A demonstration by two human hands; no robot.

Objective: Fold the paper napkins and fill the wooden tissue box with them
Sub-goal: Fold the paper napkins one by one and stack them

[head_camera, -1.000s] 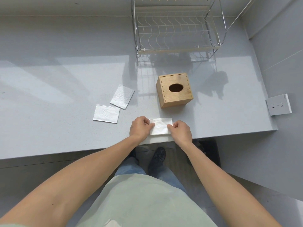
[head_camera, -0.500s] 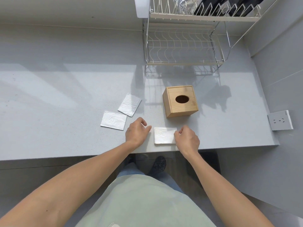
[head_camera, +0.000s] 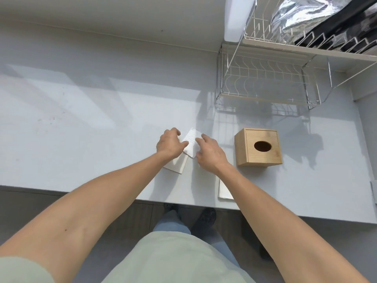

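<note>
The wooden tissue box [head_camera: 259,148], with an oval hole in its top, stands on the grey counter [head_camera: 91,123]. Left of it, my left hand [head_camera: 170,146] and my right hand [head_camera: 210,154] pinch the two sides of a white paper napkin [head_camera: 191,144], which sits tilted between them. A second flat napkin [head_camera: 176,165] lies just under my left wrist, partly covered. A folded napkin [head_camera: 224,190] rests at the counter's front edge, half hidden by my right forearm.
A wire dish rack [head_camera: 265,84] stands at the back right behind the box, with a shelf of dark and silvery items above it. The counter's front edge [head_camera: 183,203] runs just below my forearms. A wall rises at the far right.
Both hands have let go of the folded napkin at the front edge and moved forward and left onto the far napkin. The view has swung so the box sits further right.
</note>
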